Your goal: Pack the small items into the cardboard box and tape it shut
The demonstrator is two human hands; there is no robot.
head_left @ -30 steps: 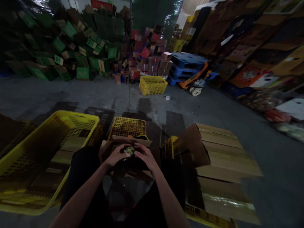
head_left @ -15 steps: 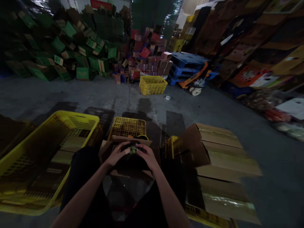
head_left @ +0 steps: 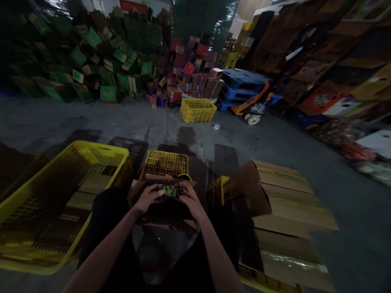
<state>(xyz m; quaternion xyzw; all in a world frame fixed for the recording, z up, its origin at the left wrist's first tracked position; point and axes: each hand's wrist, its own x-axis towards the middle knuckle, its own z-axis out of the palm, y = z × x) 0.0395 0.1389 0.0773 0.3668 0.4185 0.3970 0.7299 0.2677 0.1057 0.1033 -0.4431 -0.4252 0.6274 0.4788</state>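
Between my two hands is a small clear pack with green produce [head_left: 172, 191] inside; its exact kind is too dark to tell. My left hand [head_left: 149, 196] grips the pack's left end, thumb in front and fingers behind. On its right end, my right hand [head_left: 190, 198] closes in the same way. Both hands are over an open cardboard box [head_left: 137, 191] between my knees, whose dark inside is hard to see. Just behind the box stands an upturned yellow crate [head_left: 166, 162].
A large yellow crate [head_left: 73, 146] with cardboard pieces [head_left: 94, 184] inside stands at my left. Flattened cartons [head_left: 287, 195] lie on crates at my right. Farther off are another yellow crate [head_left: 198, 110], blue pallets [head_left: 244, 79], a pallet jack [head_left: 253, 108] and heaped green boxes [head_left: 108, 93].
The green pack has turned and now shows its wide face between my hands. My fingers have moved slightly apart to its two ends. The view has shifted slightly.
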